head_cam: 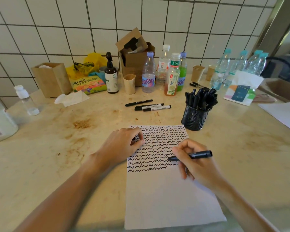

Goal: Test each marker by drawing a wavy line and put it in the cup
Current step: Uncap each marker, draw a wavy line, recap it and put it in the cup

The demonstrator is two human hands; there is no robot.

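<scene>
A white sheet of paper point(166, 198) lies on the counter, its upper half filled with rows of black wavy lines. My right hand point(196, 166) grips a black marker point(199, 154) like a pen, tip down at the right end of the lower rows. My left hand point(122, 144) rests on the sheet's upper left corner with its fingers curled, pinching a small black piece that looks like the marker's cap. A black mesh cup point(194, 118) with several black markers in it stands just past the sheet's top right corner. Three loose markers point(147, 106) lie farther back.
Bottles point(171, 76), a cardboard box point(134, 52), a brown pump bottle point(111, 76), paper cups point(197, 72) and a wooden holder point(52, 79) line the tiled wall. A crumpled tissue point(72, 98) lies at the left. More water bottles point(241, 64) and a tissue pack point(241, 91) stand at the right.
</scene>
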